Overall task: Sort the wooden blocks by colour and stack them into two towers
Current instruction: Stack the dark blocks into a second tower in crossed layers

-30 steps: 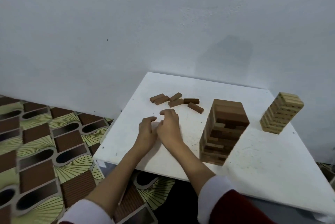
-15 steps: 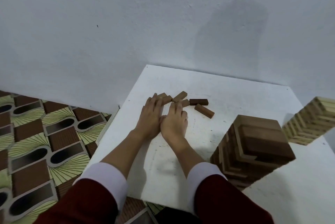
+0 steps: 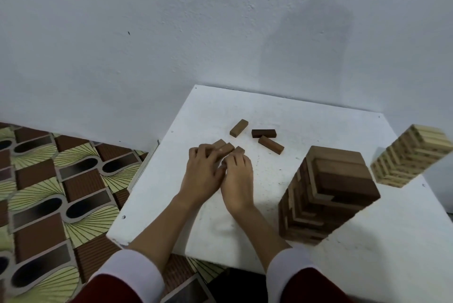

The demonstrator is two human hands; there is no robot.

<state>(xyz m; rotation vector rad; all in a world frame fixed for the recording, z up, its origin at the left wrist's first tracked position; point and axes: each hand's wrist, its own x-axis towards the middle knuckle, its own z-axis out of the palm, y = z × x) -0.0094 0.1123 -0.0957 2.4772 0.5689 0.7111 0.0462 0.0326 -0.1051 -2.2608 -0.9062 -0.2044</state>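
Note:
Three brown blocks [image 3: 226,148] lie side by side near the table's left edge. My left hand [image 3: 203,175] curls its fingers over the near ends of the two left ones. My right hand [image 3: 236,180] presses against my left, its bent fingertips on the third block [image 3: 239,149]. Beyond my fingers lie a light brown block [image 3: 239,128], a dark block [image 3: 264,133] and a reddish brown block [image 3: 270,145]. The brown tower [image 3: 328,194] stands to the right of my right hand. The pale tower [image 3: 411,155] stands further right, near the wall.
The white table [image 3: 306,116] sits in a corner against a white wall. Its left edge [image 3: 137,194] drops to a patterned floor mat [image 3: 49,192]. My red sleeves with white cuffs fill the bottom of the view.
My fingers have gone from flat on the blocks to curled over three of them, drawn slightly toward me. One light brown block now lies apart beyond them. My head has moved closer.

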